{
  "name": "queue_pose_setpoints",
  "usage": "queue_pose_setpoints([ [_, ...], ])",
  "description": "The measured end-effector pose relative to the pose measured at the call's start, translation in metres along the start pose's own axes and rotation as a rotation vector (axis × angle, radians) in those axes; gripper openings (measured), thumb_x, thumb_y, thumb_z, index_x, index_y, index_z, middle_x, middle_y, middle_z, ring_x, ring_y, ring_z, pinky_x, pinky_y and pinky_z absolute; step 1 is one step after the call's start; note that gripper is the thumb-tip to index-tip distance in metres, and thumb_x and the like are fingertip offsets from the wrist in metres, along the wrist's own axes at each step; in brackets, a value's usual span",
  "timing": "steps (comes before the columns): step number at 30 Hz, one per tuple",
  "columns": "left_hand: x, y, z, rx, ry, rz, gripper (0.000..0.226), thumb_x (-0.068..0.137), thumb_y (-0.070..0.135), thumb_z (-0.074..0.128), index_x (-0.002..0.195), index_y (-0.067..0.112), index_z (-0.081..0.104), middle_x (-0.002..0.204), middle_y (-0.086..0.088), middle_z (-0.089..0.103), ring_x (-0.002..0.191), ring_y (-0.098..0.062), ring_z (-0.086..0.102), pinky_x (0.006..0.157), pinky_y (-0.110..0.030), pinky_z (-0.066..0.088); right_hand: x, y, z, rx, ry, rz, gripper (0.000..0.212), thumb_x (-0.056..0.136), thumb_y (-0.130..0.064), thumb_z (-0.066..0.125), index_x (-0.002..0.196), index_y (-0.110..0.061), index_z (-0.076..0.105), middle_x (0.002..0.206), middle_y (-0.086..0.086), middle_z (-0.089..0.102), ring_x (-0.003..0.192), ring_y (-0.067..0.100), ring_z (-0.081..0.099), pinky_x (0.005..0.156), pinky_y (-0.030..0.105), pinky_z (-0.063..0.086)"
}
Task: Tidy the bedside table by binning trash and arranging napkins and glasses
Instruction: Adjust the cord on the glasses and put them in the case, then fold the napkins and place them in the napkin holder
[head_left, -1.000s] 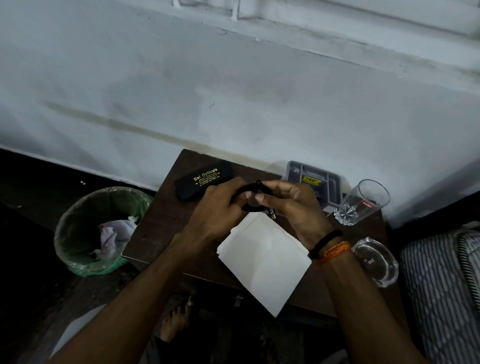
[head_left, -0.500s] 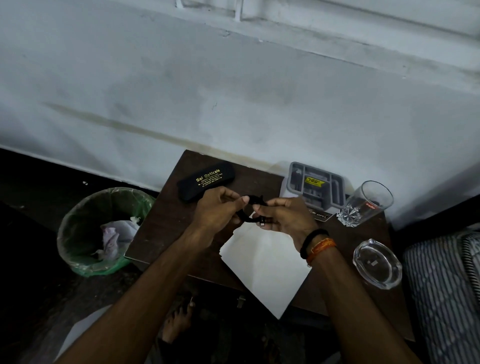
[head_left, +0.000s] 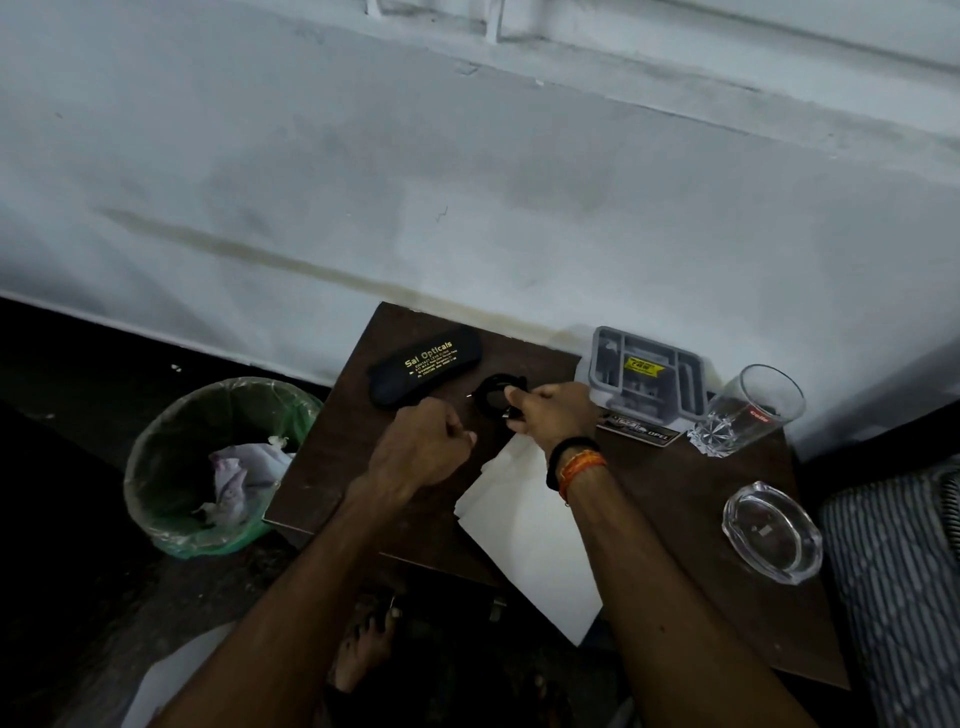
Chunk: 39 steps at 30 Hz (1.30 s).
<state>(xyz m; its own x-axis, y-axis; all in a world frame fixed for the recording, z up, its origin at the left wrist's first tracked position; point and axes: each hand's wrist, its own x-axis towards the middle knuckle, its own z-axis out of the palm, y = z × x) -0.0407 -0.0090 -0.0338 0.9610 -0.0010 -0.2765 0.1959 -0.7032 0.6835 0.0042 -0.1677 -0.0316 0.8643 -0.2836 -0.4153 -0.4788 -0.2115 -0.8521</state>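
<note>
Here we held a coiled black cord (head_left: 493, 400) in our right hand (head_left: 553, 418), fingers pinched on it, left hand (head_left: 423, 449) fisted empty, likely placing it next beside the grey organiser (head_left: 647, 374).

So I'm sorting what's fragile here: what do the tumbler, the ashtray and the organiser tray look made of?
The tumbler looks like clear glass: see-through, with a faceted base that glints. The ashtray also looks like thick clear glass, with bright rim reflections. The organiser tray seems matte grey plastic, moulded into compartments.
</note>
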Motion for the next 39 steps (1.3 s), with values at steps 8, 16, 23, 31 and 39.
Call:
queue_pose_setpoints([
  [8,-0.003,0.004,0.006,0.072,-0.114,0.005,0.024,0.087,0.035,0.071,0.092,0.012,0.07,0.094,-0.003,0.072,0.09,-0.017,0.067,0.086,-0.038,0.056,0.004,0.002,0.002,-0.294,0.055,-0.149,0.036,0.084,-0.035,0.071,0.107,-0.007,0.073,0.101,0.012,0.076,0.095,0.027,0.071,0.093,0.045,0.057],
  [16,-0.017,0.023,0.023,0.296,-0.221,-0.06,0.064,0.066,0.062,0.079,0.101,0.016,0.052,0.113,-0.009,0.061,0.104,-0.027,0.061,0.09,-0.044,0.053,-0.038,0.013,-0.067,-0.685,0.067,-0.237,0.004,0.078,-0.022,0.073,0.08,-0.026,0.071,0.098,-0.002,0.074,0.099,0.021,0.068,0.089,0.032,0.053],
  [23,-0.029,0.035,0.034,0.305,-0.163,-0.146,0.108,0.06,0.049,0.089,0.141,0.009,0.03,0.137,-0.014,0.051,0.126,-0.034,0.053,0.102,-0.049,0.046,-0.073,0.055,-0.107,-0.665,-0.055,0.068,0.086,0.067,-0.03,0.089,0.143,-0.014,0.05,0.142,0.006,0.053,0.132,0.024,0.049,0.107,0.033,0.043],
  [31,-0.023,0.04,0.038,0.048,-0.101,-0.129,0.077,0.059,0.034,0.093,0.119,0.005,0.052,0.122,-0.012,0.058,0.111,-0.029,0.058,0.087,-0.039,0.052,-0.071,0.064,-0.11,-0.728,-0.086,0.021,0.102,0.063,-0.025,0.092,0.149,-0.012,0.038,0.145,0.01,0.046,0.138,0.027,0.041,0.111,0.038,0.04],
  [39,-0.023,0.034,0.045,-0.119,-0.163,-0.194,0.074,0.06,0.034,0.093,0.116,0.009,0.053,0.114,-0.004,0.054,0.1,-0.018,0.051,0.073,-0.03,0.042,-0.059,0.065,-0.115,-0.886,-0.093,0.002,0.114,0.058,-0.04,0.094,0.151,-0.016,0.032,0.149,0.015,0.029,0.138,0.034,0.036,0.113,0.041,0.038],
])
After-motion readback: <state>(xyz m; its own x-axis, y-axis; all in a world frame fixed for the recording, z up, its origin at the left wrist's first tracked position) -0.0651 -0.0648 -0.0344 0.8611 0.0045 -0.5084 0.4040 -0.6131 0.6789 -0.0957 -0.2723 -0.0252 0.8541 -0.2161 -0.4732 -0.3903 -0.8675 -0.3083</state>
